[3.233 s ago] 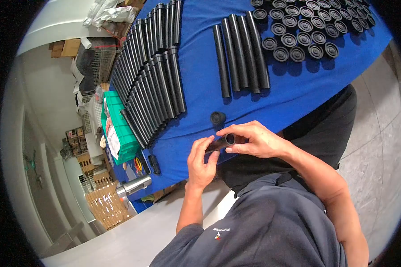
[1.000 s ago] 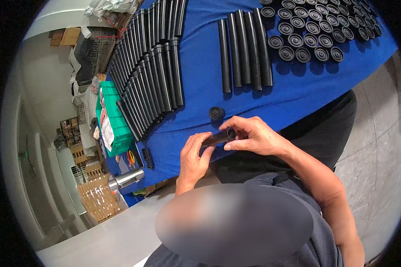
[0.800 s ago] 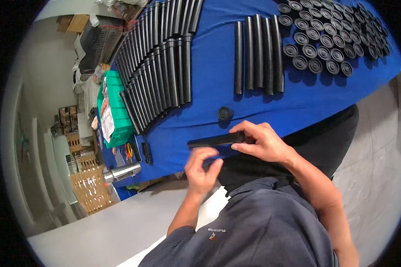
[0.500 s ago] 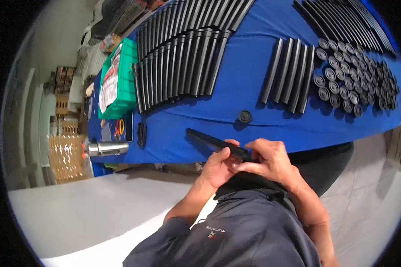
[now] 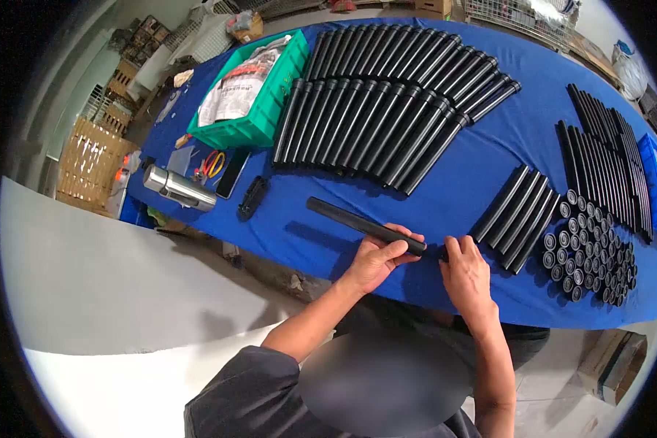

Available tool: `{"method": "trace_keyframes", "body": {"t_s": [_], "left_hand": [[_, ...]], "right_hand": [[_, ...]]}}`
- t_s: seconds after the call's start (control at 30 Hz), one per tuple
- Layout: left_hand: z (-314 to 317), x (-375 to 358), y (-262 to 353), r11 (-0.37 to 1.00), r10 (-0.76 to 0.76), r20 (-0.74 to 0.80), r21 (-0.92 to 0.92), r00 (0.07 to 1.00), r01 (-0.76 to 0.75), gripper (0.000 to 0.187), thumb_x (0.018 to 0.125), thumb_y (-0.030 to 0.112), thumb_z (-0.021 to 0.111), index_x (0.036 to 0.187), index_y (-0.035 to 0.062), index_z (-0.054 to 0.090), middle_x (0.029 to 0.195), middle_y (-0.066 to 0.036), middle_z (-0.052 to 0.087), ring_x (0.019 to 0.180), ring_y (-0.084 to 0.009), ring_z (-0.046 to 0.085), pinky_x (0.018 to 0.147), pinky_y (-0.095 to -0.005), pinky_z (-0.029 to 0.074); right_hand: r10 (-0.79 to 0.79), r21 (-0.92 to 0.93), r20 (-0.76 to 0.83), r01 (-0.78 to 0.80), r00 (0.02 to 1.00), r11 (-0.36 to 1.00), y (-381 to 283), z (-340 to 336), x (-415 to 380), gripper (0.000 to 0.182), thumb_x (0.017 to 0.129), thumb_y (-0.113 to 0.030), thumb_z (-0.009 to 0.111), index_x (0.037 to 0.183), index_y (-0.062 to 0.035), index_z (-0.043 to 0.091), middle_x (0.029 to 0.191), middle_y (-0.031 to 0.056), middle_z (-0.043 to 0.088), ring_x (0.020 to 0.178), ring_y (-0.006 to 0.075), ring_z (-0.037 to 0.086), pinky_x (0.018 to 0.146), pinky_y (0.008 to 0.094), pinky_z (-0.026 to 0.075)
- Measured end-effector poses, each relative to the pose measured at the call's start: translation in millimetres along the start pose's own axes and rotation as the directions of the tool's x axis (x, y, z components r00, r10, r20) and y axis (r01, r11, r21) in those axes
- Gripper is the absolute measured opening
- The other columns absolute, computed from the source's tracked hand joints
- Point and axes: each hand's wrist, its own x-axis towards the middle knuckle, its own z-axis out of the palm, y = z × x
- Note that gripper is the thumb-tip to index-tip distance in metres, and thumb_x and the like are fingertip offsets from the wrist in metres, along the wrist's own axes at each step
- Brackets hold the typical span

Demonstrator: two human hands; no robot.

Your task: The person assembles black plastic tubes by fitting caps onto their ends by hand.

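Note:
My left hand (image 5: 376, 257) grips a long black tube (image 5: 347, 220) near its right end; the tube lies slanted just above the blue table (image 5: 306, 241), pointing up-left. Just to the right, my right hand (image 5: 466, 269) rests at the table's near edge. Its thumb and forefinger pinch a small black round cap (image 5: 442, 254) a short way off the tube's end. Most of the cap is hidden under the fingers.
Three short tubes (image 5: 517, 217) and a cluster of several round caps (image 5: 591, 257) lie to the right, with thin rods (image 5: 607, 162) behind them. A big stack of tubes (image 5: 387, 109), a green crate (image 5: 250, 106), a steel flask (image 5: 177, 188) and a phone (image 5: 233, 172) sit farther back.
The view has swung round. My right hand has let go of the tube and gone to the loose cap on the cloth. My left hand now holds the tube alone.

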Motion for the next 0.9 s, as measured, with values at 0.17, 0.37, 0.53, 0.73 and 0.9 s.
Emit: {"method": "trace_keyframes", "body": {"t_s": [0.17,0.37,0.53,0.73,0.9], "left_hand": [[6,-1,-5,0.999,0.021,-0.019,-0.037,1.000,-0.021,0.034,0.094,0.007,0.074,0.124,0.0038,0.061,0.129,-0.021,0.066,0.117,-0.0372,0.068,0.098,-0.0493,0.061],[6,0,-2,0.999,-0.011,0.025,-0.045,1.000,0.012,0.031,0.092,0.005,0.077,0.121,0.0035,0.065,0.126,-0.021,0.069,0.119,-0.0310,0.068,0.103,-0.0427,0.058],[7,2,-5,1.000,0.006,0.056,0.026,0.998,-0.008,0.029,0.092,0.002,0.076,0.119,0.0029,0.066,0.125,-0.020,0.069,0.118,-0.0276,0.067,0.103,-0.0405,0.057],[7,-2,1,0.998,-0.060,0.029,0.000,0.998,0.060,0.029,0.091,0.002,0.076,0.118,0.0023,0.067,0.124,-0.019,0.069,0.117,-0.0271,0.068,0.101,-0.0427,0.059],[7,-4,1,0.999,-0.048,0.010,-0.004,0.999,0.048,0.028,0.091,0.001,0.076,0.118,0.0020,0.067,0.122,-0.019,0.070,0.114,-0.0273,0.069,0.096,-0.0424,0.061]], "right_hand": [[0.244,0.579,0.088,-0.249,0.966,0.777,5,6,-14,0.044,0.085,0.000,0.077,0.123,-0.0006,0.055,0.103,0.0129,0.065,0.088,0.0240,0.068,0.080,0.0358,0.056],[0.310,0.888,0.121,-0.242,0.943,0.390,5,42,-31,0.053,0.091,-0.003,0.078,0.138,0.0001,0.054,0.110,0.0067,0.066,0.099,0.0113,0.065,0.085,0.0276,0.055],[0.292,0.864,0.118,-0.243,0.949,0.441,-2,39,-28,0.046,0.093,-0.003,0.076,0.134,0.0008,0.057,0.112,0.0060,0.064,0.099,0.0114,0.064,0.086,0.0269,0.054],[0.322,0.822,0.091,-0.253,0.942,0.509,-11,33,-27,0.041,0.090,-0.008,0.079,0.126,0.0025,0.062,0.108,0.0090,0.065,0.094,0.0150,0.064,0.083,0.0296,0.054],[0.217,0.626,0.002,-0.170,0.976,0.761,-16,21,-22,0.040,0.089,-0.010,0.079,0.124,0.0014,0.063,0.105,0.0142,0.066,0.091,0.0238,0.067,0.081,0.0331,0.053]]}}
